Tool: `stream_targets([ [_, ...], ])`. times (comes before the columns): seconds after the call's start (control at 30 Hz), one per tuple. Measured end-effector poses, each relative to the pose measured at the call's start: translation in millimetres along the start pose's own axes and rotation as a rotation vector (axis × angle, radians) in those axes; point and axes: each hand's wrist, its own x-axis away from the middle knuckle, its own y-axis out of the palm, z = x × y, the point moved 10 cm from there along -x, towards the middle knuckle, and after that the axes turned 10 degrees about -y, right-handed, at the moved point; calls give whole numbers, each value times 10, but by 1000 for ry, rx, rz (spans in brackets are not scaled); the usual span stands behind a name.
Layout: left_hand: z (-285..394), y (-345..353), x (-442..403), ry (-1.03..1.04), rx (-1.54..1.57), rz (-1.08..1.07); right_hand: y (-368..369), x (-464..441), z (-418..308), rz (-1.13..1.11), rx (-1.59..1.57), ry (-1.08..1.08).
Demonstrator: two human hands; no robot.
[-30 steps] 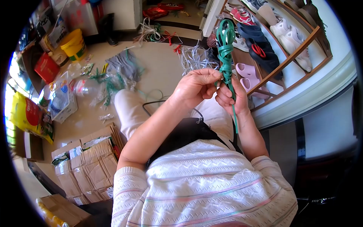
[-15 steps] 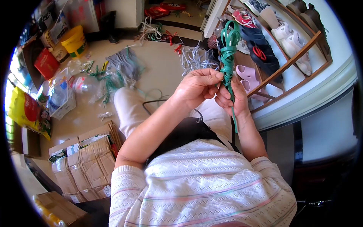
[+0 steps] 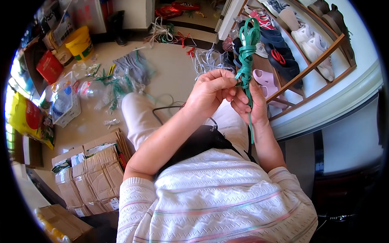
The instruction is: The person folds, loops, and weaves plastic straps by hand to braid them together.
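A bundle of green plastic strapping (image 3: 246, 50) stands upright before me, its loops at the top and several turns wound round its middle. My right hand (image 3: 252, 101) is closed round the lower part of the bundle, and a narrow tail of strap hangs below it. At the bundle's left side my left hand (image 3: 214, 88) is closed, pinching a piece of the green strap between thumb and fingers. Part of the wound section is hidden behind the fingers.
A shoe rack (image 3: 312, 65) stands close on the right. White strapping (image 3: 208, 62) lies tangled on the floor ahead. To the left are a yellow bucket (image 3: 79, 43), a white basket (image 3: 67, 107), green strap scraps (image 3: 118, 91) and a cardboard box (image 3: 91, 178).
The green bundle has turned slightly and shifted a little upward. My left hand has changed its finger position at the wound strap; my right hand keeps its hold.
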Motion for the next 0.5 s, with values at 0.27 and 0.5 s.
stream_targets([
  [0.27,74,79,39,142,-262,27,57,16,48,-124,-158,59],
  [0.5,94,109,59,172,-426,83,98,36,76,-66,-226,114],
])
